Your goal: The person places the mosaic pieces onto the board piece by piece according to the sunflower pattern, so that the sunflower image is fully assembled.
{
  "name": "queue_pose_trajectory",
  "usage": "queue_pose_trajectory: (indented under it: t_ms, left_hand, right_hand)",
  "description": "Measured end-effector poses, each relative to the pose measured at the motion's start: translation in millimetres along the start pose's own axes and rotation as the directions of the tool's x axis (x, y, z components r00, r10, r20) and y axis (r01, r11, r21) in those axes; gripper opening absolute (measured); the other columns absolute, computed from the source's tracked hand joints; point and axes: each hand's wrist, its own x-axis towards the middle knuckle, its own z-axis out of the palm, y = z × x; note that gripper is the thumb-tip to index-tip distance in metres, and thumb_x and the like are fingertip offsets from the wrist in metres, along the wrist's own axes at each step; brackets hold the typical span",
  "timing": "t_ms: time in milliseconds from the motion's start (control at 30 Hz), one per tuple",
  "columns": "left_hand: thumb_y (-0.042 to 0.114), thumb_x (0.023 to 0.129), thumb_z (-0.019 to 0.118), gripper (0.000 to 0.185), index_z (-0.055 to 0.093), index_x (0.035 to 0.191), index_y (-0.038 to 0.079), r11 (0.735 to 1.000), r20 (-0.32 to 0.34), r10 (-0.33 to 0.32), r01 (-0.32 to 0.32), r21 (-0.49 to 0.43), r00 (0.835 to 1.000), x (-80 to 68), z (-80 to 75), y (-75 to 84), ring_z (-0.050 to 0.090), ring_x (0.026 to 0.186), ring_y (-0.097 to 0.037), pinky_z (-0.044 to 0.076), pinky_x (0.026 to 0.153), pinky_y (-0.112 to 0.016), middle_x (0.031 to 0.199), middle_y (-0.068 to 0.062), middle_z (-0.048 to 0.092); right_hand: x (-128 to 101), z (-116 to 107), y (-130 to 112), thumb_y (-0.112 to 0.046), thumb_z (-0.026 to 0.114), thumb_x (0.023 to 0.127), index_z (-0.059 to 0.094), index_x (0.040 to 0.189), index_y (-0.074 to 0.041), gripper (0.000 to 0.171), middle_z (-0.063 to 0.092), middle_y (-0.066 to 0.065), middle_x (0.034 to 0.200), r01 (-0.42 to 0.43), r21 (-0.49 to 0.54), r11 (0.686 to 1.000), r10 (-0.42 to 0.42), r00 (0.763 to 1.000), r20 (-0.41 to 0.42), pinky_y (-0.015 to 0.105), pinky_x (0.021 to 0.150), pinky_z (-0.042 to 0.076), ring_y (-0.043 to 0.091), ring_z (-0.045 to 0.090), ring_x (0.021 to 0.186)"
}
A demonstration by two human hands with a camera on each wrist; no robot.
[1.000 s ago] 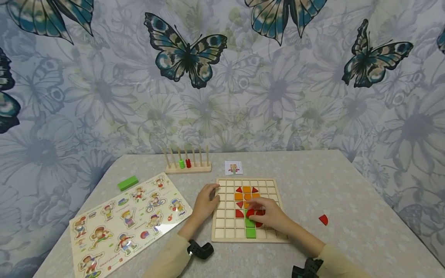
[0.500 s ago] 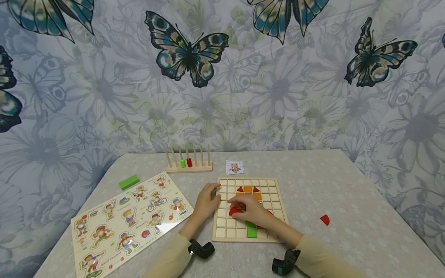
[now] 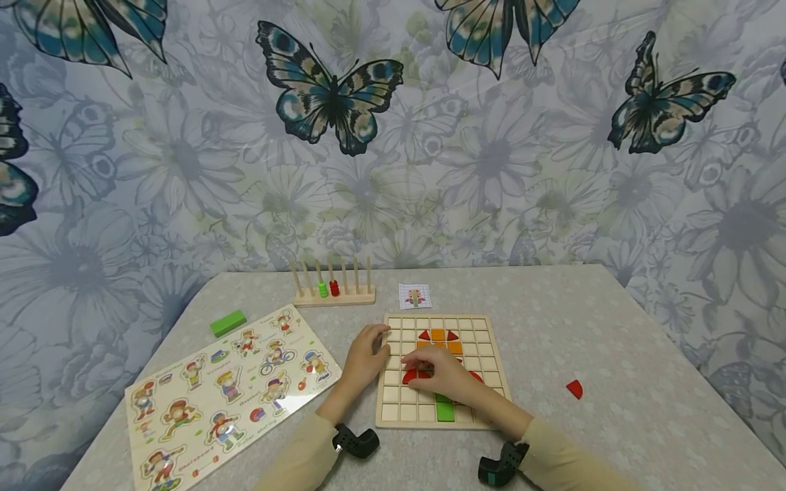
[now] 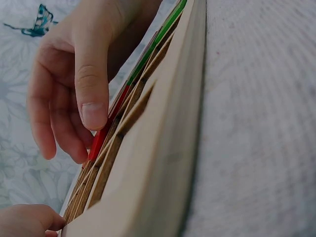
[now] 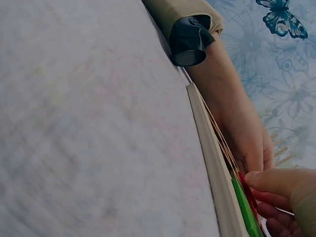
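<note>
In the head view, a wooden grid board (image 3: 393, 412) lies flat with red, orange and green pieces in its cells. My right hand (image 3: 445, 372) reaches over its middle, thumb and fingers bent around a red rounded piece (image 3: 409, 376) just left of the green column. The left wrist view has the thumb (image 4: 93, 114) right at that red piece (image 4: 98, 144), fingers curled on its far side. My left hand (image 3: 364, 361) rests at the board's left edge, thumb and fingertips touching the frame. Green squares (image 3: 445, 411) show below the right hand, which hides part of the pattern.
Right of the board lies a loose red quarter-circle piece (image 3: 574, 389). A small pattern card (image 3: 415, 296) sits behind the board, beside a peg stand (image 3: 334, 299) with green and red rings. At left are a picture puzzle board (image 3: 245, 416) and a green block (image 3: 228, 323).
My right hand has moved left across the board with the red piece, from over the green column to the cells left of it. The left hand has stayed at the board's edge.
</note>
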Motion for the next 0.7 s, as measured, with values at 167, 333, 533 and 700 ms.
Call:
queue_pose_trajectory:
  t_ms: [167, 333, 533, 700]
  left_hand:
    - [0.001, 0.084, 0.061, 0.033, 0.061, 0.117, -0.001, 1.000, -0.006, 0.004, -0.004, 0.003, 1.000, 0.1, 0.9, -1.4, 0.059, 0.115, -0.031, 0.048, 0.099, -0.046, 0.119, -0.015, 0.062]
    - [0.002, 0.085, 0.061, 0.033, 0.061, 0.117, -0.002, 1.000, -0.001, 0.010, -0.010, -0.004, 1.000, -0.2, 1.3, -2.4, 0.059, 0.115, -0.031, 0.048, 0.099, -0.046, 0.120, -0.016, 0.062]
    - [0.002, 0.085, 0.061, 0.032, 0.062, 0.116, 0.000, 1.000, -0.008, 0.003, -0.003, 0.000, 1.000, -1.6, 1.0, -3.8, 0.059, 0.114, -0.031, 0.048, 0.098, -0.046, 0.120, -0.015, 0.062]
    - [0.002, 0.084, 0.062, 0.032, 0.063, 0.116, 0.000, 1.000, -0.019, 0.018, -0.017, 0.007, 1.000, -0.7, 2.2, -4.4, 0.060, 0.113, -0.030, 0.049, 0.097, -0.046, 0.118, -0.015, 0.063]
  right_hand:
    - [-1.7, -0.3, -0.2, -0.008, 0.073, 0.081, 0.066, 0.112, -0.001, 0.033, 0.070, 0.010, 0.098, -0.012, 0.056, 0.998, 0.012, 1.000, 0.008, 0.020, 0.077, 0.055, 0.013, 0.064, 0.087]
    - [-3.7, 1.1, 2.0, -0.008, 0.072, 0.081, 0.067, 0.110, 0.000, 0.030, 0.070, 0.010, 0.099, 0.008, 0.072, 0.997, -0.008, 1.000, 0.000, 0.018, 0.077, 0.055, 0.008, 0.063, 0.087]
    - [-2.9, 4.7, 4.5, -0.010, 0.072, 0.081, 0.066, 0.108, 0.001, 0.029, 0.069, 0.011, 0.097, 0.062, 0.044, 0.997, -0.062, 0.998, -0.011, 0.018, 0.077, 0.055, 0.008, 0.062, 0.086]
    - [-3.9, 1.3, 0.3, -0.010, 0.072, 0.082, 0.068, 0.109, -0.003, 0.028, 0.070, 0.009, 0.099, -0.027, 0.043, 0.999, 0.027, 1.000, 0.013, 0.021, 0.081, 0.055, 0.015, 0.063, 0.088]
